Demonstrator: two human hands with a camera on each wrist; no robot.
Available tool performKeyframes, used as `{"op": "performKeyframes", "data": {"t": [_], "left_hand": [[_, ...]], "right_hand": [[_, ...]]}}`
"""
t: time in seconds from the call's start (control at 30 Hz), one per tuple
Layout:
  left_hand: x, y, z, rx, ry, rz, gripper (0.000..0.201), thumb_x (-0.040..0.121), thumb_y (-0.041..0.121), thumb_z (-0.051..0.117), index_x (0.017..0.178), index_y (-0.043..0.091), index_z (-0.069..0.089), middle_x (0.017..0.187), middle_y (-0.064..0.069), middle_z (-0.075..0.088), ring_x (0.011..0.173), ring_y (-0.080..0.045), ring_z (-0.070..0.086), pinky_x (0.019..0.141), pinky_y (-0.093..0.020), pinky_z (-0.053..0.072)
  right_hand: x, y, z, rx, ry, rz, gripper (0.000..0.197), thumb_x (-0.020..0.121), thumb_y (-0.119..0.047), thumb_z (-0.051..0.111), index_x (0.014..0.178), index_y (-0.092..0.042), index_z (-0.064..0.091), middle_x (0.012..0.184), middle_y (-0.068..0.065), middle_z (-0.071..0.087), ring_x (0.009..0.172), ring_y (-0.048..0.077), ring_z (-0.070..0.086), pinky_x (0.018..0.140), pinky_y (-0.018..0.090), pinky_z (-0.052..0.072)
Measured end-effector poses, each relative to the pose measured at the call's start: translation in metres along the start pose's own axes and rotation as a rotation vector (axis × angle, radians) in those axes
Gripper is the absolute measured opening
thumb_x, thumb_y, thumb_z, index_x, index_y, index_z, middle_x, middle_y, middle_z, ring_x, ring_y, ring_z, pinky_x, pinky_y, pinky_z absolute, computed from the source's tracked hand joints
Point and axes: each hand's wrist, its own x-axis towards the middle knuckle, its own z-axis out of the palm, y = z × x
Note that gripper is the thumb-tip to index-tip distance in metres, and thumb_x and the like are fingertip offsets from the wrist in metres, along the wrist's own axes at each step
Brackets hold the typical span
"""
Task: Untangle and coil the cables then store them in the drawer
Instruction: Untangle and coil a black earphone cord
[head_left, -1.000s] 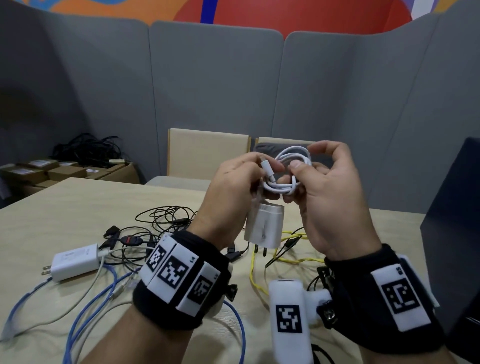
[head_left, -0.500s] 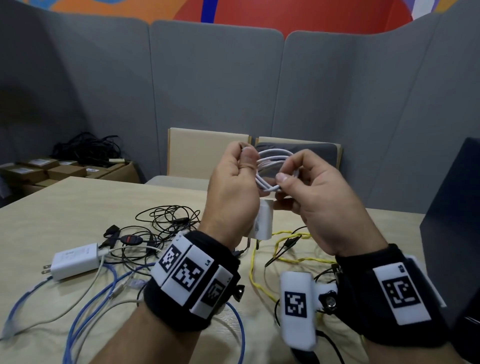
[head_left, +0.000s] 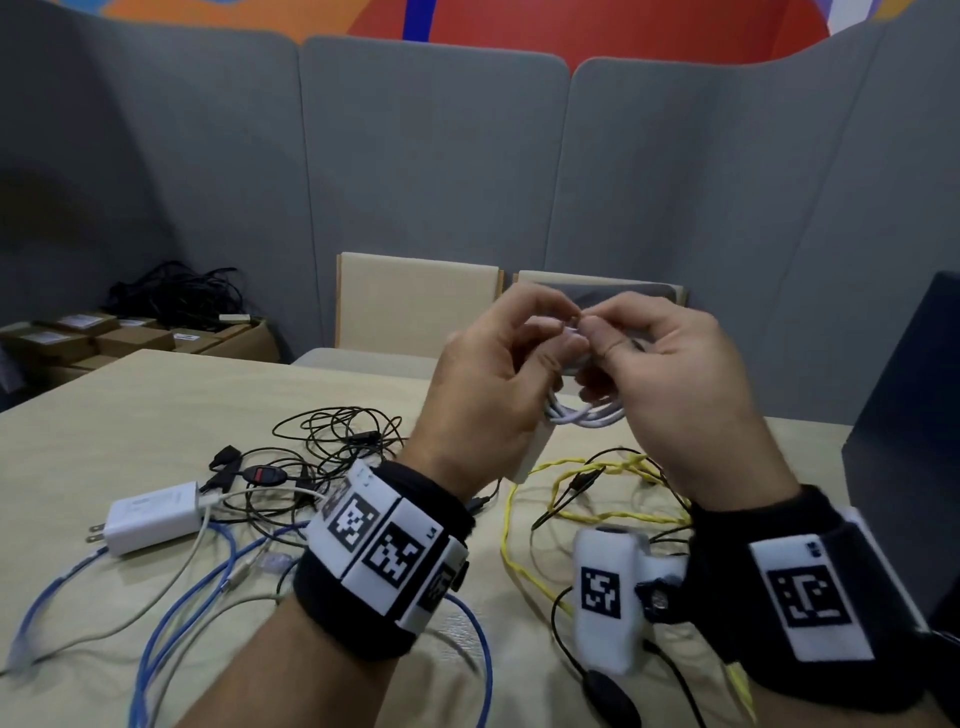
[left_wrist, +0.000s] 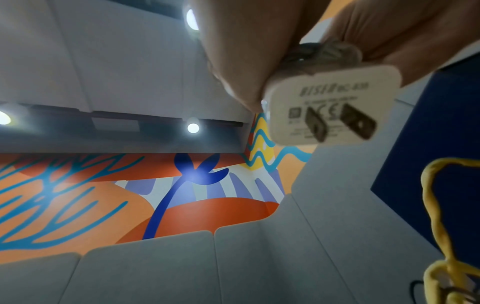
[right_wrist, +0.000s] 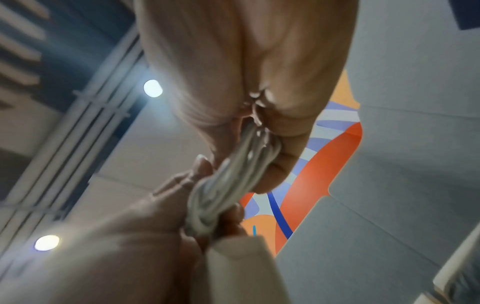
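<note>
Both hands are raised in front of the person's chest, above the pale wooden table (head_left: 130, 415), working one bundle between them. The left hand (head_left: 483, 395) has its fingers curled round one end of a coiled white charging cable (head_left: 582, 415), and below that palm hangs the cable's white square wall-plug adapter (left_wrist: 332, 105), its two flat prongs pointing down toward the wrist. The right hand (head_left: 670, 374) pinches the opposite end of the same coil, thumb and forefinger meeting the left hand's fingertips at the top of the bundle; from the right wrist view the strands run in a tight hank from one grip straight to the other.

So the coil's long axis lies roughly level, left hand to right hand, with the loops sagging in a shallow arc beneath the knuckles. My guess is that the loose tail is being tucked or wrapped near the top, where the fingertips meet; which hand holds the free end I cannot tell, as the fingers hide it.

The drawer is not visible in any view, so which way the bundle must travel is unclear. Still on the table are a second white adapter with its white lead (head_left: 150, 514), a blue network cable (head_left: 171, 613), thin black wires in a tangle (head_left: 337, 436) and a twisted yellow cable (head_left: 524, 540), all uncoiled.
</note>
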Motion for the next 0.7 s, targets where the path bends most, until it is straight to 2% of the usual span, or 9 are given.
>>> {"op": "performKeyframes", "data": {"t": [0.07,0.13,0.2,0.33,0.4,0.47,0.53,0.6,0.7], "left_hand": [[0.001,-0.003,0.001,0.040,0.042,0.025,0.009,0.091,0.012,0.062,0.094,0.021,0.061,0.102,0.000,0.056,0.064,-0.011,0.062,0.061,-0.019,0.047],[0.001,-0.003,0.001,0.008,0.054,0.004,0.004,0.090,0.016,0.062,0.093,0.019,0.062,0.098,-0.009,0.058,0.068,-0.019,0.065,0.063,-0.025,0.052],[0.002,-0.002,0.000,-0.002,0.049,-0.014,0.004,0.089,0.018,0.061,0.093,0.017,0.061,0.088,-0.008,0.062,0.070,-0.022,0.066,0.065,-0.032,0.056],[0.002,0.002,0.000,0.007,0.030,-0.044,0.006,0.090,0.021,0.061,0.091,0.015,0.062,0.079,0.001,0.064,0.072,-0.011,0.064,0.067,-0.028,0.053],[0.002,0.003,0.000,0.020,0.010,-0.074,0.007,0.093,0.020,0.061,0.091,0.014,0.063,0.079,0.005,0.064,0.074,-0.006,0.063,0.066,-0.022,0.050],[0.001,0.005,-0.003,0.076,-0.029,-0.113,0.010,0.093,0.022,0.062,0.097,0.014,0.065,0.082,0.008,0.065,0.073,-0.001,0.061,0.064,-0.017,0.049],[0.001,0.006,-0.006,0.135,-0.081,-0.177,0.015,0.090,0.027,0.065,0.102,0.018,0.065,0.087,0.007,0.066,0.075,-0.003,0.062,0.064,-0.017,0.051],[0.001,0.008,-0.009,0.171,-0.093,-0.228,0.014,0.088,0.028,0.069,0.100,0.022,0.066,0.088,0.004,0.067,0.076,-0.010,0.066,0.065,-0.024,0.056],[0.001,0.013,-0.010,0.234,-0.050,-0.206,0.014,0.080,0.033,0.066,0.090,0.023,0.070,0.080,0.002,0.069,0.071,-0.018,0.066,0.064,-0.037,0.057]], "right_hand": [[-0.001,-0.002,-0.001,0.075,-0.049,0.064,0.022,0.096,-0.012,0.058,0.079,-0.021,0.069,0.071,0.013,0.067,0.057,0.018,0.062,0.054,0.030,0.053],[-0.001,-0.003,-0.003,0.103,-0.107,0.110,0.019,0.097,-0.011,0.055,0.083,-0.020,0.066,0.070,0.011,0.068,0.055,0.016,0.059,0.052,0.026,0.050],[-0.001,-0.003,-0.004,0.126,-0.140,0.117,0.016,0.098,-0.011,0.054,0.086,-0.016,0.064,0.069,0.009,0.066,0.056,0.015,0.055,0.053,0.025,0.047],[0.000,0.002,-0.006,0.202,-0.117,0.109,0.015,0.097,-0.016,0.057,0.084,-0.018,0.065,0.074,0.010,0.060,0.064,0.019,0.053,0.057,0.035,0.048],[0.000,0.003,-0.007,0.214,-0.092,0.119,0.015,0.096,-0.015,0.059,0.082,-0.017,0.065,0.069,0.004,0.059,0.061,0.016,0.051,0.060,0.041,0.049],[0.001,0.003,-0.008,0.199,-0.040,0.122,0.018,0.096,-0.014,0.058,0.080,-0.019,0.064,0.064,-0.003,0.058,0.057,0.011,0.051,0.058,0.039,0.050],[0.002,0.004,-0.008,0.196,-0.011,0.131,0.022,0.097,-0.015,0.058,0.077,-0.023,0.065,0.066,-0.003,0.061,0.058,0.012,0.052,0.057,0.036,0.048],[0.003,0.005,-0.008,0.213,-0.025,0.151,0.026,0.097,-0.015,0.057,0.075,-0.025,0.066,0.072,0.004,0.064,0.061,0.017,0.054,0.060,0.039,0.049],[0.002,0.005,-0.007,0.181,-0.070,0.155,0.029,0.098,-0.014,0.055,0.074,-0.027,0.066,0.077,0.010,0.064,0.066,0.020,0.056,0.065,0.043,0.050]]}}
